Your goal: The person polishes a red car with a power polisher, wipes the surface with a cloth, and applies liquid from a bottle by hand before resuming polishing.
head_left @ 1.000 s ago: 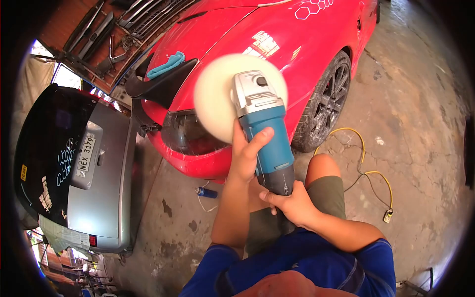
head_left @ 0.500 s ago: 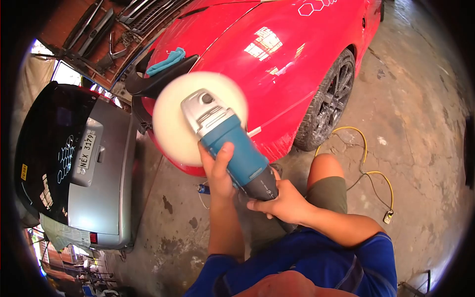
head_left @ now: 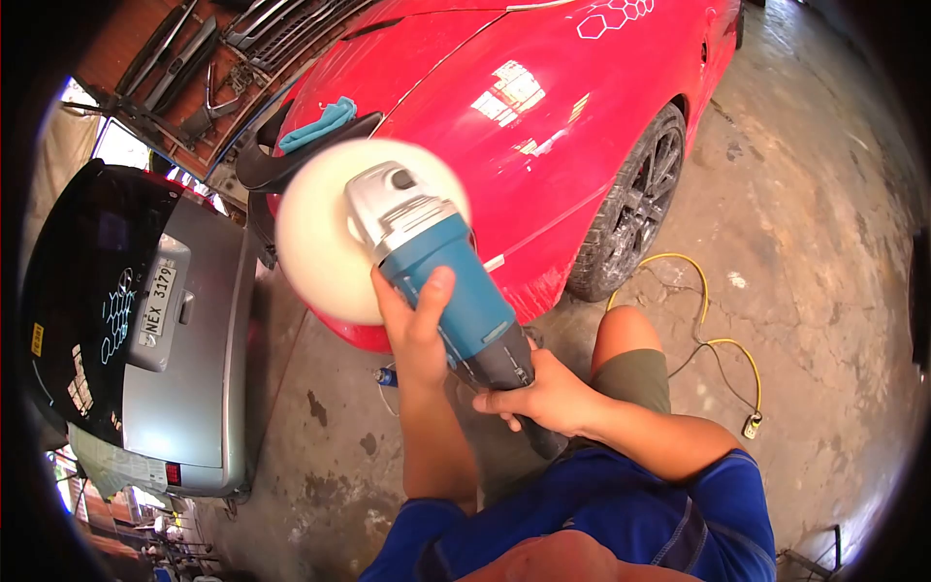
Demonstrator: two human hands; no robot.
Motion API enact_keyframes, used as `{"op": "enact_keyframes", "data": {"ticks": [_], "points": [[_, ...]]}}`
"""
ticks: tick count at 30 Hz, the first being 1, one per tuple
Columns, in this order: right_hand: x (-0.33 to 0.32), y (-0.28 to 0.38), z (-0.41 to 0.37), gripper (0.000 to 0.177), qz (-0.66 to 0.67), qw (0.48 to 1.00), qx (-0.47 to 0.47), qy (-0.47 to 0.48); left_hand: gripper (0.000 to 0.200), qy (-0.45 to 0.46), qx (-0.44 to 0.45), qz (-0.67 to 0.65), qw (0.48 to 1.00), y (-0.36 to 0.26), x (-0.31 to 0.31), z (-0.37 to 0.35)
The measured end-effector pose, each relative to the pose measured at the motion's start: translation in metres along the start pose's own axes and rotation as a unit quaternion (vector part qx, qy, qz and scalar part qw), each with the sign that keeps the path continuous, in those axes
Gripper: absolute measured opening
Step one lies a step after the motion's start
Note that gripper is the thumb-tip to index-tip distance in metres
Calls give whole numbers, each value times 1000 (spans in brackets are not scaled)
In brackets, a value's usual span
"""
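Left hand (head_left: 415,325) grips polisher (head_left: 446,276) near its head; right hand (head_left: 545,393) wraps dark rear grip. Pad (head_left: 315,228) covers near-left corner of red car (head_left: 543,184), blue cloth (head_left: 320,124) beyond.

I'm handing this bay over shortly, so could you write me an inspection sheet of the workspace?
Surface: grey concrete floor, stained and cracked.
Job's things: teal-and-silver power tool with round cream pad, over the glossy red car's front corner; pad contact cannot be told.
Clutter: light-blue cloth on black curved part; small blue cylinder on floor.
Hands: left hand grips the tool's body, right hand its dark rear end.
Cables: yellow cable loosely curved on floor near the black-spoked wheel.
Surroundings: silver vehicle with dark rear window; assorted long parts beyond.
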State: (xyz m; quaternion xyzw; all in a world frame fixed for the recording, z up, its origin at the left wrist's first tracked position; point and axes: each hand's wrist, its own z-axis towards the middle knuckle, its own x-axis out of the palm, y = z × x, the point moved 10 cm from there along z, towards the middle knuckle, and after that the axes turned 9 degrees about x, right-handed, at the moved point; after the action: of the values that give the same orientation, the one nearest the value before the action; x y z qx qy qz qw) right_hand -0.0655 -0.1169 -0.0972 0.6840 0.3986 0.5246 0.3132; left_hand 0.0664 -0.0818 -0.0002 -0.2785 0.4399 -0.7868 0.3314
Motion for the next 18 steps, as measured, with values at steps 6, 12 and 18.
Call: {"op": "enact_keyframes", "data": {"ticks": [6,12,18], "points": [[-11,-4,0,25,-16,996,-15,-91,64,8,-19,-39,999,-1,13,2],[-8,-8,-11,26,86,990,-14,-109,56,114,-66,-19,991,24,49,14],[3,2,1,24,37,995,-24,-88,69,78,-34,-42,995,16,18,21]]}}
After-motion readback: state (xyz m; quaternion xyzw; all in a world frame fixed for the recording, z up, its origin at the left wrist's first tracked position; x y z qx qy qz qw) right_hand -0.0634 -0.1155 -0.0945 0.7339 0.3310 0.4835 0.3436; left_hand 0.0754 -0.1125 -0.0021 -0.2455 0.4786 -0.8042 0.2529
